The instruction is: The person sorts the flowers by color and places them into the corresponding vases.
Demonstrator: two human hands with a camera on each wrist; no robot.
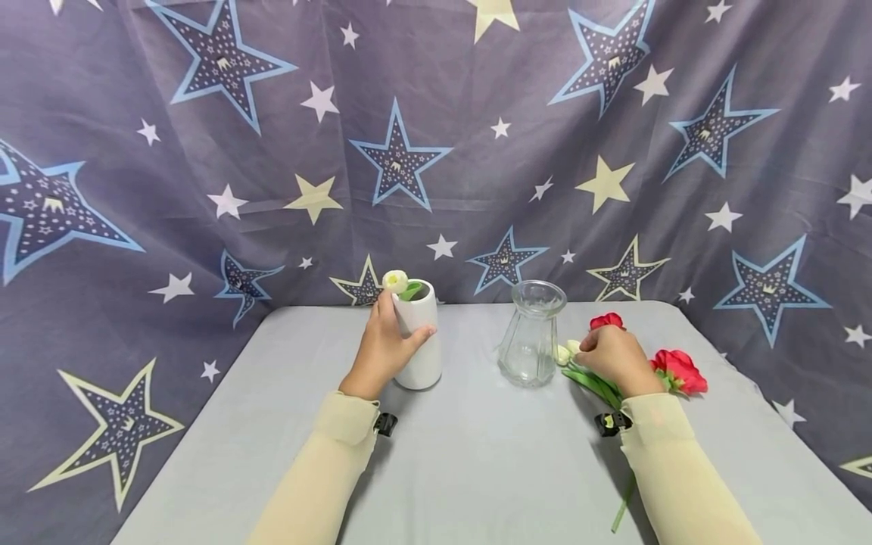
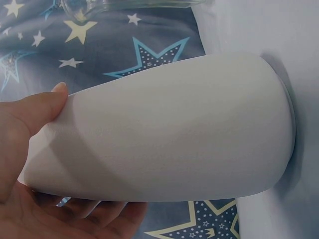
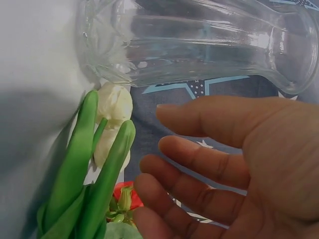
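My left hand [image 1: 383, 350] grips a white vase [image 1: 424, 352] that stands upright on the left of the table, thumb on one side and fingers on the other. A white tulip [image 1: 394, 281] with a green leaf sits at its mouth. In the right wrist view, the fingers of my right hand [image 3: 199, 169] are loosely bent with nothing between them. The hand is over white tulips [image 3: 115, 103] with green leaves [image 3: 75, 164], which lie beside the clear glass vase [image 1: 530, 344]. Part of the tulips is hidden under the hand in the head view.
Two red flowers lie at the right: one red bloom [image 1: 606, 321] behind my right hand, another red bloom [image 1: 681, 371] beside the wrist. A green stem [image 1: 623, 503] shows near the right sleeve. The grey-white table [image 1: 477, 462] meets a starry curtain [image 1: 463, 189] at the back.
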